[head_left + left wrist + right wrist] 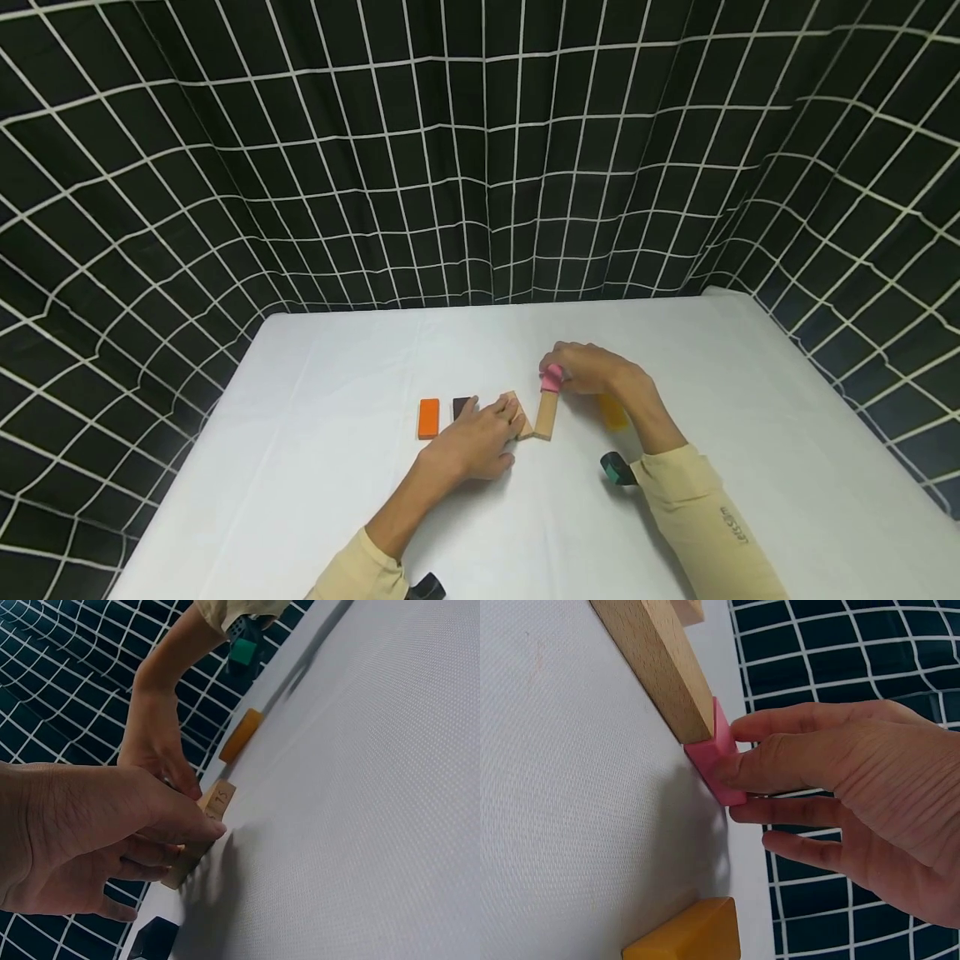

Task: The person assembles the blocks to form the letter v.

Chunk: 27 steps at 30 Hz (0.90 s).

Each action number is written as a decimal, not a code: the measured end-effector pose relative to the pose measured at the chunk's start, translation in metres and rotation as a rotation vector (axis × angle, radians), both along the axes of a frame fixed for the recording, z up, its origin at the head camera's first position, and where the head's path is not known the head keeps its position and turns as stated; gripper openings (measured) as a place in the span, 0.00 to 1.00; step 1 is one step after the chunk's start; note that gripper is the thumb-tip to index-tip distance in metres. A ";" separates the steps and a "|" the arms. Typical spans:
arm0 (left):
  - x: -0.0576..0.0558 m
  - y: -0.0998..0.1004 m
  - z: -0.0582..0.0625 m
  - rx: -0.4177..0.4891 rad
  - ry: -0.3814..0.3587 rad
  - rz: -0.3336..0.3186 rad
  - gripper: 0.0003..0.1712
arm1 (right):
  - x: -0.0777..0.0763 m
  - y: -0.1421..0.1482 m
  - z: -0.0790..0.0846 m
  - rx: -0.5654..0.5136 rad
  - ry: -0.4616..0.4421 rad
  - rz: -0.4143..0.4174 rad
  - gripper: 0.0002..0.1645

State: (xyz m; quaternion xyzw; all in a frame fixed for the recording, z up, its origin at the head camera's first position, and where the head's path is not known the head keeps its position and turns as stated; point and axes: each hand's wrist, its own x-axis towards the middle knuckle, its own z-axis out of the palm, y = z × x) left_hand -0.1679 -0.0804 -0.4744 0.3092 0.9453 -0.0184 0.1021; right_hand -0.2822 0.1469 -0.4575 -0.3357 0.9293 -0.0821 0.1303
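Head view: the left hand [471, 440] lays loose fingers on a slanted wooden block [526, 428], probably steadying it; left wrist: those fingers touch wood; right wrist: the right hand [862, 772] pinches a pink block [705, 758] against the end of a wooden bar [664, 675], seemingly for a snug meeting

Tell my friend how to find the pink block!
On the white cloth-covered table, find the person's right hand. It holds the small pink rectangular block against one end of a tan wooden block. No other visible block is pink.
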 end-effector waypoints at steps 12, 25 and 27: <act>-0.001 0.000 0.000 -0.022 0.017 -0.021 0.37 | 0.005 -0.002 0.004 0.033 -0.009 -0.009 0.21; 0.000 0.000 -0.001 -0.009 0.017 -0.019 0.36 | 0.004 0.001 0.003 0.029 -0.068 -0.048 0.24; 0.000 0.001 -0.001 -0.003 0.021 -0.019 0.36 | 0.005 0.001 0.002 0.023 -0.068 -0.052 0.26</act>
